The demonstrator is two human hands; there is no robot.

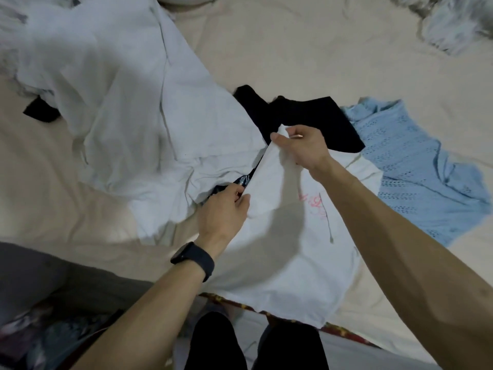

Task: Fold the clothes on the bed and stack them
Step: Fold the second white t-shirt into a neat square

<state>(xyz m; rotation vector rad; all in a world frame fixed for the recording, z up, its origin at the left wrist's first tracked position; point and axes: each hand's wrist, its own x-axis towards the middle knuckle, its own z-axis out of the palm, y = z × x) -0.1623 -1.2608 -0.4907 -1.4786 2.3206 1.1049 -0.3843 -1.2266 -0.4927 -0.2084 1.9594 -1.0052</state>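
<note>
Left hand (224, 212), right hand (304, 146) pinch creased white shirt (280, 263), perhaps sleeve.

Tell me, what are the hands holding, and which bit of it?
Both hold the white shirt by one raised edge. The left hand pinches the nearer end of that edge, and the right hand pinches the farther end.

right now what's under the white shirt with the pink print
A dark patterned cloth peeks out at the edge of the white shirt, by the left hand. How far it runs underneath is hidden; the right hand pinches only the top corner.
</note>
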